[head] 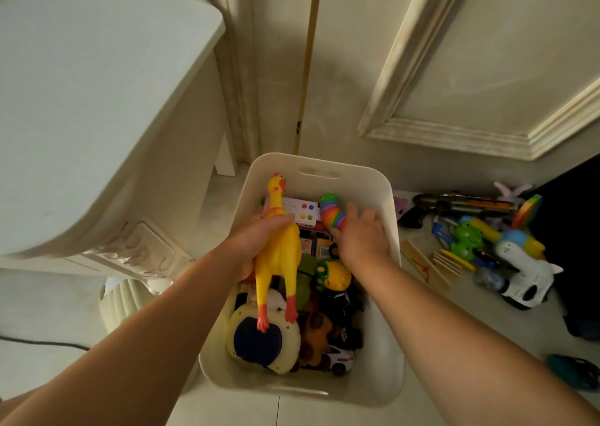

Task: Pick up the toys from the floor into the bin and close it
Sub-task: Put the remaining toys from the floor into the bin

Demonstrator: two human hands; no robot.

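Note:
A white plastic bin [394, 354] stands on the floor below me, open and holding several toys. My left hand [256, 247] grips a yellow rubber chicken [279, 253] round its body, held over the bin with its head toward the far rim. My right hand [360, 234] holds a rainbow-striped slug toy [331, 211] inside the bin near the right wall. More toys lie on the floor to the right: a white toy drill [526, 273], a green frog toy [466, 240], a dark toy gun [454, 203]. No lid is in view.
A white cabinet [97, 117] stands at the left, with a ribbed white vase [123, 299] at its foot. A panelled door [454, 68] is behind the bin. Wooden blocks [425, 270] lie right of the bin. A dark teal object [574, 372] lies at the far right.

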